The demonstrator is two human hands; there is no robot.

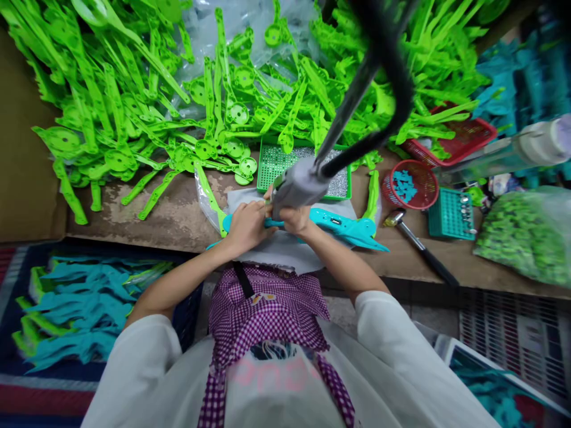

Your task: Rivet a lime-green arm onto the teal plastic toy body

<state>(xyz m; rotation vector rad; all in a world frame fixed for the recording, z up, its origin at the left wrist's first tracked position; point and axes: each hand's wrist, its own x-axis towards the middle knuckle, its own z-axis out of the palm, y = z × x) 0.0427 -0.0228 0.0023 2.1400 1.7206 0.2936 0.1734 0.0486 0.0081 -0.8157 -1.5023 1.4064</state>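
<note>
My left hand (244, 227) presses down on a teal plastic part (339, 226) that lies on a white cloth (285, 252) at the bench's front edge. My right hand (295, 219) grips the lower end of a grey power screwdriver (298, 185), which hangs from a black cable (392, 71) and points down at the teal part between my hands. The tool's tip is hidden behind my fingers.
A big heap of green plastic parts (134, 107) covers the back of the bench. A green tray of screws (276, 166), a red round basket (411, 184), a red rectangular basket (464, 139), a teal bit holder (450, 215) and a hammer (419, 244) sit right. Teal parts (75, 321) lie lower left.
</note>
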